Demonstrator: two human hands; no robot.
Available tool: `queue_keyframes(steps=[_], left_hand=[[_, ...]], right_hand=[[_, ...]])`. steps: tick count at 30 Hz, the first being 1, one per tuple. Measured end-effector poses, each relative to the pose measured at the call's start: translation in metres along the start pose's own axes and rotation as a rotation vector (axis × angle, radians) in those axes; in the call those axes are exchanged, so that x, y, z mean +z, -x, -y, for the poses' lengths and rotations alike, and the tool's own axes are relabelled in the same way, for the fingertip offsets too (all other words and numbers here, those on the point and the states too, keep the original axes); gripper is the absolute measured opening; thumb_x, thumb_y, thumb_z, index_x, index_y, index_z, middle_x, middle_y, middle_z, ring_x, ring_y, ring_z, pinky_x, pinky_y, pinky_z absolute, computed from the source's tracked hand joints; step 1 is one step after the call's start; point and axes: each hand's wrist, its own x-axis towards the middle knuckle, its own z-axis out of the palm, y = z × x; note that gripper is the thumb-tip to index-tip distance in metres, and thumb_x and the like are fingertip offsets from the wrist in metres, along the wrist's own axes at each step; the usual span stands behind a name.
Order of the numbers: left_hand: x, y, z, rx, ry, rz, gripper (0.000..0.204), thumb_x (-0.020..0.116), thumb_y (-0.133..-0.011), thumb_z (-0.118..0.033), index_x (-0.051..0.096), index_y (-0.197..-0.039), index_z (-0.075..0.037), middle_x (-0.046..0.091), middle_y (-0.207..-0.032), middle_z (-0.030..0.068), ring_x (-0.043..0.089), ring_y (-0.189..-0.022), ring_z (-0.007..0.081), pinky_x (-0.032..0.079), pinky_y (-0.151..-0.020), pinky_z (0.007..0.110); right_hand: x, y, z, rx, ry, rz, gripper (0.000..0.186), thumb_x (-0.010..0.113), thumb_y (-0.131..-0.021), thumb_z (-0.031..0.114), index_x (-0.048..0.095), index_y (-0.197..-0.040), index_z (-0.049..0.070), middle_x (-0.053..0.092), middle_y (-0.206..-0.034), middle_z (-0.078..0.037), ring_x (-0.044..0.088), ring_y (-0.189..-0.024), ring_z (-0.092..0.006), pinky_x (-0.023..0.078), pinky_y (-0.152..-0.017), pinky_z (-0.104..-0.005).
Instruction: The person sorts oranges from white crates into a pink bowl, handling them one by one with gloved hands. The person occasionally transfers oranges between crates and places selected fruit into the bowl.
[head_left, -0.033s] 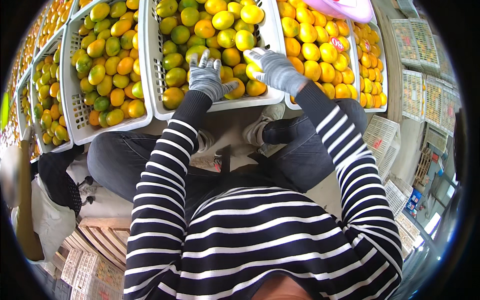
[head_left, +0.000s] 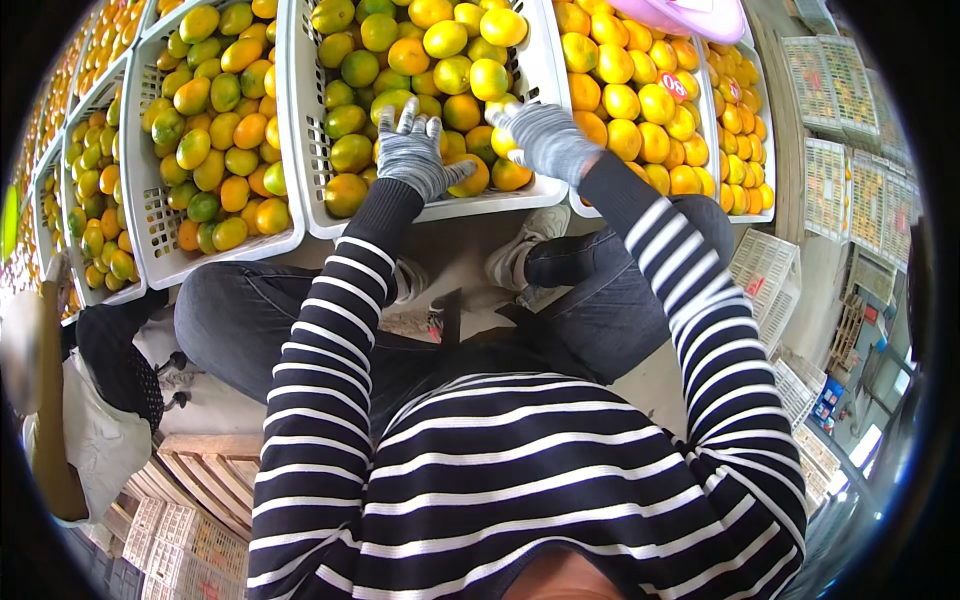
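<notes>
A white plastic crate (head_left: 311,140) in front of me is filled with green, yellow and orange mandarins (head_left: 407,57). My left hand (head_left: 412,158), in a grey striped glove, lies on the fruit near the crate's front side. Its fingers are spread, and its thumb touches an orange mandarin (head_left: 468,178). At the crate's right side, my gloved right hand (head_left: 548,140) has its fingers and thumb around a yellow mandarin (head_left: 503,139), whose far side the hand partly hides.
On the left stands another crate (head_left: 298,215) of greenish mandarins; on the right, crates of oranger fruit (head_left: 655,104) with a pink basin (head_left: 690,15) above. A person's arm (head_left: 50,400) shows at far left. Stacked crates (head_left: 768,285) and a wooden pallet (head_left: 210,465) lie around me.
My right hand and forearm have shifted slightly to the left, with the fingers still about the yellow mandarin. My left hand stays where it was.
</notes>
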Motion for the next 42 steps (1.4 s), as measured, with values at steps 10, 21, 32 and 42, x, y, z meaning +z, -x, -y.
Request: queue_keyframes(steps=[10,21,32,42], left_hand=[[0.003,-0.005,0.004,0.056,-0.018,-0.055,0.086,0.051,-0.086,-0.07,0.047,-0.142,-0.004,0.047,-0.147,0.0129,0.027,-0.147,0.0273,0.009,-0.12,0.052],[0.028,-0.023,-0.003,0.321,0.297,-0.204,0.079,0.07,-0.082,-0.042,0.038,-0.147,-0.008,0.044,-0.149,0.0152,0.044,-0.134,0.0319,0.028,-0.116,0.045],[0.009,-0.021,-0.019,0.27,0.213,-0.161,0.081,0.066,-0.08,-0.056,0.042,-0.148,-0.019,0.044,-0.15,0.0092,0.049,-0.13,0.028,0.03,-0.113,0.045],[0.025,-0.021,-0.015,0.257,0.328,-0.298,0.077,0.074,-0.075,-0.048,0.049,-0.14,-0.016,0.05,-0.142,0.0127,0.051,-0.126,0.0303,0.033,-0.11,0.047]], right_hand=[[0.066,-0.046,0.05,0.545,-0.831,-0.245,0.061,0.058,-0.095,0.038,0.039,-0.142,0.003,0.05,-0.135,-0.029,0.053,-0.123,-0.0418,0.045,-0.102,-0.0447],[0.022,-0.015,0.029,0.33,-0.116,0.229,0.046,0.055,-0.091,0.02,0.05,-0.134,0.003,0.053,-0.14,-0.019,0.064,-0.112,-0.0322,0.051,-0.094,-0.0454],[0.02,-0.036,-0.001,0.03,-0.09,0.275,0.035,0.052,-0.09,0.023,0.07,-0.102,-0.005,0.071,-0.089,-0.021,0.069,-0.092,-0.0364,0.054,-0.082,-0.0443],[-0.029,-0.069,-0.016,0.242,0.018,-0.064,0.066,0.073,-0.079,0.028,0.05,-0.138,0.011,0.054,-0.133,-0.016,0.061,-0.114,-0.0325,0.049,-0.096,-0.0448]])
